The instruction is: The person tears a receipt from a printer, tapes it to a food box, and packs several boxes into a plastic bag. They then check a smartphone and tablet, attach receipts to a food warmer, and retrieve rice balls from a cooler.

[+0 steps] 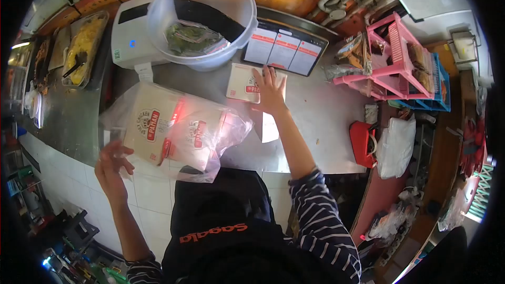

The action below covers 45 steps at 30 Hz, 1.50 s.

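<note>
Head view: right hand [271,92] lies flat, grip wide, on a white box [243,83] near the counter's [315,126] far edge. Left hand [113,165], grip wide, is just beside the plastic bag [173,129] at the near edge. Bagging seems underway, and lifting the box calls for closing fingers.

The right hand [271,92] is lying flat over the small printed box [241,81], and its spread fingers are covering the box's right part, so the lettering beneath them is not showing. Just beyond the fingertips, the tablet screen [284,50] is displaying text too small to read. The left hand [111,165] is blurring; whether its fingers are gripping the plastic bag [179,126] or only brushing its lower edge is staying unclear. Above those fingers, the bag's film is glaring and washing out the print inside.
</note>
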Motion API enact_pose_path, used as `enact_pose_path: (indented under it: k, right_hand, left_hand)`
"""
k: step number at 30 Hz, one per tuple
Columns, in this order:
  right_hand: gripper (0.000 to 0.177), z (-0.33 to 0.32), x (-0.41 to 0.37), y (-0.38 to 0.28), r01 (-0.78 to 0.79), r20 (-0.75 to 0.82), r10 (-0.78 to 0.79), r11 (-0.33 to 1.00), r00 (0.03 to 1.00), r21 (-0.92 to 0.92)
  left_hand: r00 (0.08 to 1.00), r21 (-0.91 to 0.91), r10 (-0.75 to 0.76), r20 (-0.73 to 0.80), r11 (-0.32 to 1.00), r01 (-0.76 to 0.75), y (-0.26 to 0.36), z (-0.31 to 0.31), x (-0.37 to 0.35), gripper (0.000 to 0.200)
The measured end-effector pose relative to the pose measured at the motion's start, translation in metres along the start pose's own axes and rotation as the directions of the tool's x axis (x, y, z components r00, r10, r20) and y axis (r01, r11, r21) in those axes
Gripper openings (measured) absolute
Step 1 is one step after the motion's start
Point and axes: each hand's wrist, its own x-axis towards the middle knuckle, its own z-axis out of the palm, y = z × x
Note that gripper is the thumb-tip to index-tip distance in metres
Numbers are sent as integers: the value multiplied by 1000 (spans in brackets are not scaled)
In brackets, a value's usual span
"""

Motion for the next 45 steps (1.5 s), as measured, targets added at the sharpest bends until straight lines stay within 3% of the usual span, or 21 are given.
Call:
enact_pose_path:
  k: [2,7,11,13,15,18,20,21,22,25,26,29,30,33,35,36,38,40,43,44,45]
  right_hand:
    - [123,5,25,2,125,97,-114,986,989,-108]
    - [103,-114,22,-28,50,324,12,982,946,-182]
    - [93,-244,-11,-88,282,203,-265,957,943,-63]
    - [95,-286,-18,-125,509,220,-531,847,819,153]
    - [98,-288,-10,-155,687,101,-812,546,575,479]
    - [103,-253,-8,-213,643,-12,-925,256,381,722]
    - [104,-206,-2,-248,637,-144,-939,94,311,765]
    - [104,-185,1,-255,674,-231,-930,24,286,738]
    - [103,-171,7,-251,705,-170,-940,95,296,702]
    - [102,-150,22,-241,793,-17,-950,252,313,555]
    - [102,-154,25,-226,824,20,-954,270,300,498]
    - [102,-176,15,-190,908,254,-926,342,281,243]
    - [103,-181,7,-182,925,344,-893,354,289,140]
    - [105,-161,-2,-159,948,445,-863,308,240,85]
    - [81,-128,-6,-154,984,348,-921,165,176,-61]
    - [76,-110,-7,-153,750,371,-862,490,345,443]
    - [71,-95,-11,-147,396,367,-794,573,484,718]
    - [71,-89,-19,-141,703,161,-855,501,493,505]
    - [80,-101,-27,-103,783,240,-783,610,573,122]
    - [90,-105,-32,-93,659,-16,-681,703,732,267]
    - [87,-113,-34,-87,468,243,-534,838,810,281]
  left_hand:
    - [992,-47,54,-110,997,-60,9,-4,11,53]
    - [984,-160,109,138,983,-87,26,-19,24,51]
    - [944,-170,207,257,971,-167,27,-8,31,47]
    - [941,-203,181,286,971,-125,25,-12,40,46]
    - [945,-241,66,321,970,14,26,-17,49,46]
    - [976,-613,5,217,779,132,8,-10,59,46]
    - [952,-734,30,305,645,215,-9,-21,53,48]
    - [944,-796,-115,308,512,322,-14,-24,53,48]
    - [917,-855,-258,305,351,382,-18,-26,54,49]
    - [941,-541,-96,325,797,268,-7,-71,39,46]
    - [960,-373,-160,229,897,239,-1,-63,33,51]
    - [867,-300,-230,442,873,384,0,-50,29,44]
    - [883,-342,-129,451,889,305,1,-43,31,44]
    - [870,-415,79,486,897,151,33,-16,37,44]
    - [773,-351,46,633,907,234,40,8,39,46]
    - [715,-313,29,699,911,269,41,21,41,47]
    - [800,-122,130,585,990,-72,-1,65,30,58]
    - [827,161,238,509,918,-363,-16,90,11,70]
    - [809,491,339,481,660,-568,-21,113,0,88]
    - [809,517,338,481,636,-573,-34,124,0,92]
    - [810,543,337,480,611,-576,-37,130,1,97]
